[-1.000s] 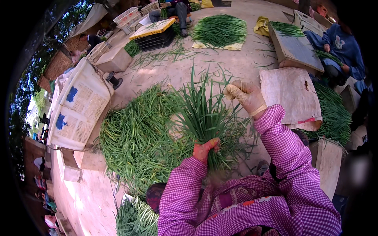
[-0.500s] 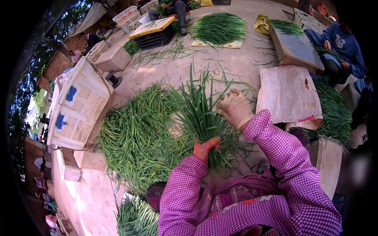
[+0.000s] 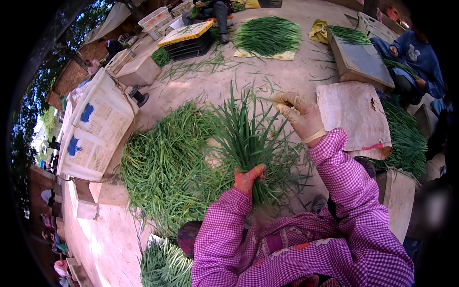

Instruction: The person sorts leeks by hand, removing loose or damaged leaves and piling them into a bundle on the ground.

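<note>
My left hand [image 3: 248, 179], in an orange-red glove, is closed around a bunch of garlic chives [image 3: 245, 136] in front of my body. The leaves fan upward and away from me, and the stem ends point back toward my lap. Off to the right of the leaf tips, my right hand [image 3: 302, 117] is raised in a cream glove, its fingers pinched together. Whether a thin leaf is in that pinch is too small to make out. A large loose heap of chives [image 3: 162, 165] covers the ground left of the bunch.
Paler-stemmed chives [image 3: 167, 265] lie at lower left. A white plastic crate [image 3: 98, 126] stands at left. To the right, a pale sack cloth [image 3: 354, 115] adjoins more chives [image 3: 404, 136]. Another bundle pile [image 3: 267, 36] lies ahead. A co-worker in blue [image 3: 416, 57] sits at far right.
My right hand has moved up, away from the bunch and slightly to the right. My left hand keeps its grip on the chives in nearly the same place.
</note>
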Demonstrator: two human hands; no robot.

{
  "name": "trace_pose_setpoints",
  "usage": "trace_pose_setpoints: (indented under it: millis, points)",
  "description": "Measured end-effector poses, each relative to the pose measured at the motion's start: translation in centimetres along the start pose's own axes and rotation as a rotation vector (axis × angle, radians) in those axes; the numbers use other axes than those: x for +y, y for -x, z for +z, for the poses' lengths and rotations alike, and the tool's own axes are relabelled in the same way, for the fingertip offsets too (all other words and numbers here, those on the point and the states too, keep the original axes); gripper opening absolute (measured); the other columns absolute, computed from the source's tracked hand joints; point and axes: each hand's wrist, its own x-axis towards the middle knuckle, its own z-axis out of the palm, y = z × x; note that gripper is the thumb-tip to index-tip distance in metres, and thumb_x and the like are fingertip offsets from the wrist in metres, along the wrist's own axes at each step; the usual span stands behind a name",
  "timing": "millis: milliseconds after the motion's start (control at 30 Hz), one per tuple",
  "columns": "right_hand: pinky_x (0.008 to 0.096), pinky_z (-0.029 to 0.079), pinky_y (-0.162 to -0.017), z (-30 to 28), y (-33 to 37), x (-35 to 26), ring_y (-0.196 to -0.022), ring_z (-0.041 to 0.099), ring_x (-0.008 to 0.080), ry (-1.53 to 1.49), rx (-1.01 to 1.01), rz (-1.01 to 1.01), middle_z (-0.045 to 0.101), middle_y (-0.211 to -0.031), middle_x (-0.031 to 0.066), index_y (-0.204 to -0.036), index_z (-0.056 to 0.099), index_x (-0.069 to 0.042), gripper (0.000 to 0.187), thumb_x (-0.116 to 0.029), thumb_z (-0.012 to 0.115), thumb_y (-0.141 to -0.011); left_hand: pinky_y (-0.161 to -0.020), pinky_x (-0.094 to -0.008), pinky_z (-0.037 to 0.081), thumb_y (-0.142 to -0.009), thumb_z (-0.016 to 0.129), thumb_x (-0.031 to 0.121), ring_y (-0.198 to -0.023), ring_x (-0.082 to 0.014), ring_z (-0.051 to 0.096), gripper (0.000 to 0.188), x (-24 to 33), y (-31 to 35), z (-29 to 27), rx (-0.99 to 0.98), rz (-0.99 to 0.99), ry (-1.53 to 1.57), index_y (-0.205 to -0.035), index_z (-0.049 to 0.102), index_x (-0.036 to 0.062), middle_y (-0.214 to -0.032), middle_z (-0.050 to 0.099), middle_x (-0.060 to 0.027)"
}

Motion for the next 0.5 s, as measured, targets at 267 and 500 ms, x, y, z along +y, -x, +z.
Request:
trace_pose_setpoints:
  millis: [267,500]
  points:
    - [0.0357,0.048,-0.077,1.3,0.7,-0.9,-0.078,0.061,0.0246,0.808,-0.135,-0.432,0.068,-0.088,0.0017,-0.094,0.066,-0.01,0.016,-0.013,0.067,-0.079,-0.054,-0.0274,0.048,-0.072,0.076,0.005,-0.058,-0.0134,0.056,0.036,-1.3,-0.3,-0.6,-0.086,0.011,-0.202,-0.106,0.063,0.0039,-0.074,0.062,-0.0026]
    - [0.0335,0.049,-0.065,0.2,0.5,0.4,-0.069,0.063,0.0211,0.326,-0.109,-0.13,0.066,-0.075,0.0054,-0.09,0.069,-0.012,0.01,-0.018,0.066,-0.082,-0.053,-0.0281,0.047,-0.073,0.074,0.005,-0.056,-0.014,0.056,0.036,0.3,0.5,0.2,-0.084,0.044,-0.051,-0.107,0.062,0.0017,-0.073,0.061,-0.0033]
